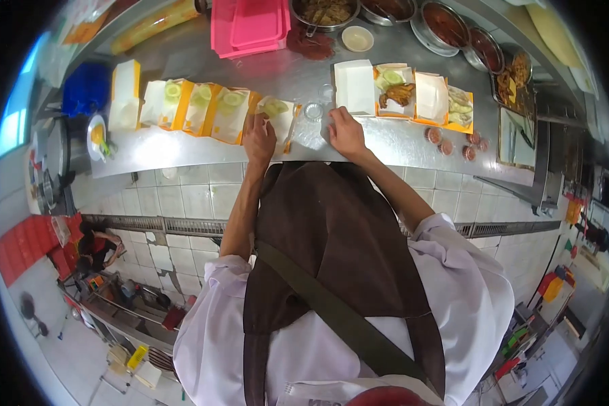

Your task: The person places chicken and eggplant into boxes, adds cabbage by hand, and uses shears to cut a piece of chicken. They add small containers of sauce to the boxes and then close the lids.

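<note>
My left hand [258,139] is closed, its fingers curled at the left edge of an open paper food box [283,125] with cucumber slices [275,107] inside. My right hand [347,132] has its fingers bent together by the lower left corner of an open white-lined box [354,88]; anything in them is hidden. Between the hands, a small clear plastic cup [312,111] stands on the steel table [301,80]. Left of my left hand, several open boxes with cucumber stand in a row. A piece of fried chicken [396,95] lies in a box to the right.
Pink trays [250,27] are stacked at the back beside metal bowls of food and a small pale bowl [357,39]. Several small sauce cups [445,147] stand near the front right edge. A plate [98,138] sits at the far left. Behind me, a person [98,247] is at lower left.
</note>
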Demonstrator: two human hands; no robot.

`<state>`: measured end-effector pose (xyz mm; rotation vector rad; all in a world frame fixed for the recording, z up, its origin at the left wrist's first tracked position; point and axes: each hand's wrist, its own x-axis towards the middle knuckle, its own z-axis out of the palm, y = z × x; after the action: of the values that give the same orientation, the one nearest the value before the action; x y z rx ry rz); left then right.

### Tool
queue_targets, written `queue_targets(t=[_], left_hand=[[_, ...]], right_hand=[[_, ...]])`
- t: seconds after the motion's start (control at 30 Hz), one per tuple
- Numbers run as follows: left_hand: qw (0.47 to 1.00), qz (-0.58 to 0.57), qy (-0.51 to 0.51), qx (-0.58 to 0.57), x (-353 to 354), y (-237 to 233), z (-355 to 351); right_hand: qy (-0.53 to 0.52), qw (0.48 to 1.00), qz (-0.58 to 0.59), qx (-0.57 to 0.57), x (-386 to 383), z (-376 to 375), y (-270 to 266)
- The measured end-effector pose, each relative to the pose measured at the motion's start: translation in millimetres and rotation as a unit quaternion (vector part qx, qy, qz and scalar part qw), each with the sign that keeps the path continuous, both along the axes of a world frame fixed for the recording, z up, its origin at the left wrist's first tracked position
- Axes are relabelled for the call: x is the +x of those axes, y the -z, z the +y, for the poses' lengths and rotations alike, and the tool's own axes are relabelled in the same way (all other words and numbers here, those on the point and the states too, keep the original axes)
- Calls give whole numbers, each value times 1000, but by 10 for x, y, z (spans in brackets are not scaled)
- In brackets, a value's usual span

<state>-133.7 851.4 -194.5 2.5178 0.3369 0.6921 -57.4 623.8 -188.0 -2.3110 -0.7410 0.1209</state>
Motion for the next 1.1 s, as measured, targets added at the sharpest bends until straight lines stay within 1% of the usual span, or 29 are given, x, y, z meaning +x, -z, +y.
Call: queue_targets(t=[0.03,0.07,0.1,0.13,0.17,0.23,0.27,0.3,0.33,0.37,0.4,0.43,0.47,0.5,0.53,0.6,0.63,0.67,0.7,0.73,0.77,0.8,0.83,0.87,0.93,0.97,1.0,1.07,1.1], left_hand=[[1000,2,6,0,-27,-15,-31],[999,20,3,-33,-48,-29,-61],[997,37,0,-65,-64,-45,-98],[997,36,3,-66,-82,-69,-132],[997,36,23,-71,-75,-110,-142],[996,26,42,-69,-50,-213,-142],[992,47,58,-105,-48,-276,-154],[985,68,72,-140,-49,-332,-161],[986,63,70,-134,-64,-412,-168],[963,70,91,-244,-44,-503,-200],[927,76,110,-351,-10,-562,-232],[929,71,105,-348,19,-576,-261],[896,60,170,-406,23,-578,-310],[855,49,235,-460,9,-586,-322],[855,49,237,-458,0,-633,-320],[858,152,245,-426,-39,-736,-347],[882,133,228,-390,-60,-693,-355],[927,153,214,-267,-68,-709,-338],[954,156,214,-141,-24,-715,-351],[953,117,234,-150,-11,-580,-352],[951,82,251,-162,-10,-452,-422],[938,146,246,-194,-6,-554,-569],[924,216,230,-214,-27,-678,-644],[916,223,260,-207,-17,-689,-737],[909,221,273,-227,-23,-621,-985],[871,272,292,-287,-4,-507,-1109],[865,270,309,-288,-6,-325,-1198],[735,319,376,-465,-3,-465,-1596],[706,356,432,-433,39,-498,-1755]], right_hand=[[-13,1000,-3,-7,-16,9,43],[-8,1000,-2,-7,-21,88,41],[-18,999,-21,-37,-19,207,41],[-31,996,-42,-67,11,308,38],[-45,990,-27,-133,72,398,148],[-37,988,-11,-149,119,417,228],[-31,986,12,-166,125,456,149],[-11,993,23,-114,79,412,66],[-13,994,17,-109,-8,363,-95],[7,997,73,5,-76,295,-271],[23,984,129,118,-128,256,-373],[16,984,126,121,-191,250,-386],[9,919,281,275,-273,240,-383],[3,806,423,415,-343,258,-376],[5,806,421,417,-393,304,-405],[-15,785,418,456,-499,405,-467],[-1,791,418,446,-549,406,-428],[13,786,448,426,-589,382,-391],[46,782,447,431,-662,389,-488],[33,824,407,393,-686,333,-445],[30,886,340,315,-709,230,-614],[32,906,236,351,-760,210,-531],[62,892,283,346,-831,99,-542],[84,875,330,343,-875,-7,-553],[159,864,339,337,-982,-301,-488],[209,851,360,320,-1044,-474,-492],[224,852,349,320,-1094,-612,-427],[326,827,307,340,-1204,-961,-444],[324,853,240,331,-1244,-1151,-248]])
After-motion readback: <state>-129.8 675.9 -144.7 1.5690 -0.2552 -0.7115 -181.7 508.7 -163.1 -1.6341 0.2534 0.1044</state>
